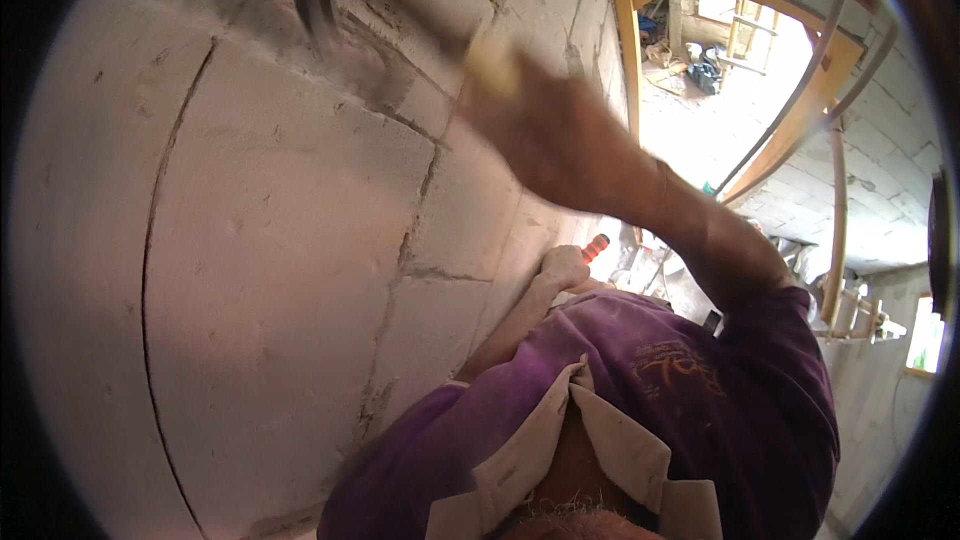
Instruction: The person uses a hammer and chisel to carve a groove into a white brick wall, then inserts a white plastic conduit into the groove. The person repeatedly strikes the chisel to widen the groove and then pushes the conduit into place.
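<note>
While the right hand [545, 130] is raised high against the block wall [260, 270], it is clenched around the pale wooden handle of a hammer [400, 15]. That tool runs up and to the left from the fist: a light handle near the fingers, then a dark blurred shaft, ending in a dark metal head with a curved claw near the top edge of the view. The head lies over a rough, darker chipped patch in the wall, though the blur hides whether it touches.

Lower down, the left hand [562, 265] is closed around a tool with an orange-red grip [596, 245], held close to the wall; only the end of that grip shows beyond the fist. Both arms come from a purple shirt [700, 390] with a pale collar.

The wall is built of large pale grey blocks with dark, cracked joints and one long thin curved line down its left part. To the right stands a wooden door frame [625, 50], and bright daylight falls through it onto a dusty floor [700, 130] scattered with debris. Pale pipes [835, 210] and more grey blockwork stand at the far right.
</note>
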`<action>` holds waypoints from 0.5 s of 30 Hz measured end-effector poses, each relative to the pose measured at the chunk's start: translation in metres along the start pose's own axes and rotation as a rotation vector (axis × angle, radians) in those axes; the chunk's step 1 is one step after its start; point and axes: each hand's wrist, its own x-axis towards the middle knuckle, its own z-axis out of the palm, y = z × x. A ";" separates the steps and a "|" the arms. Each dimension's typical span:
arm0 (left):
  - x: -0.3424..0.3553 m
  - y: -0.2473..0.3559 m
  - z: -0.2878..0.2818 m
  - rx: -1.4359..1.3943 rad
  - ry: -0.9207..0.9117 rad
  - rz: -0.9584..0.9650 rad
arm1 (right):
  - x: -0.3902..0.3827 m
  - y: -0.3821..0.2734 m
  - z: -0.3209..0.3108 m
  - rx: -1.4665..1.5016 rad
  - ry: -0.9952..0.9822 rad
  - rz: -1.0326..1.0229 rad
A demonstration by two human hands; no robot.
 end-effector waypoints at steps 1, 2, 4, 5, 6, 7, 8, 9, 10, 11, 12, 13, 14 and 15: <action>0.001 -0.001 -0.001 -0.006 -0.014 -0.003 | -0.008 0.002 0.004 0.000 -0.274 0.246; 0.000 -0.002 -0.001 -0.015 -0.035 -0.007 | -0.013 0.008 0.006 -0.022 -0.252 0.237; -0.001 -0.001 -0.004 -0.066 -0.011 0.023 | -0.024 0.018 0.003 -0.161 -0.288 0.360; 0.000 0.000 -0.005 -0.015 -0.067 0.016 | -0.028 0.020 -0.003 -0.079 -0.272 0.305; -0.002 0.000 -0.006 0.006 -0.059 0.040 | -0.028 0.020 -0.009 -0.055 -0.190 0.245; -0.001 0.001 -0.008 0.068 -0.076 0.060 | -0.027 0.018 -0.017 -0.007 -0.089 0.146; -0.002 0.002 -0.008 -0.019 -0.061 -0.002 | -0.024 0.012 -0.025 0.099 -0.016 0.094; -0.001 0.003 -0.009 -0.065 -0.075 -0.068 | -0.020 0.005 -0.034 0.172 0.047 0.047; -0.001 0.004 -0.009 -0.066 -0.065 -0.067 | -0.016 -0.003 -0.041 0.291 0.097 0.074; 0.000 0.005 -0.010 -0.067 -0.055 -0.066 | -0.012 -0.009 -0.045 0.280 0.210 0.014; -0.001 0.004 -0.009 -0.024 -0.021 0.001 | -0.008 -0.014 -0.046 0.234 0.279 -0.027; -0.001 0.005 -0.009 0.049 -0.049 0.064 | -0.006 -0.012 -0.044 0.156 0.287 -0.073; -0.001 0.005 -0.009 0.030 -0.047 0.060 | -0.004 -0.008 -0.038 0.093 0.298 -0.145; -0.002 0.006 -0.008 0.036 -0.016 0.042 | -0.003 -0.001 -0.031 0.038 0.311 -0.226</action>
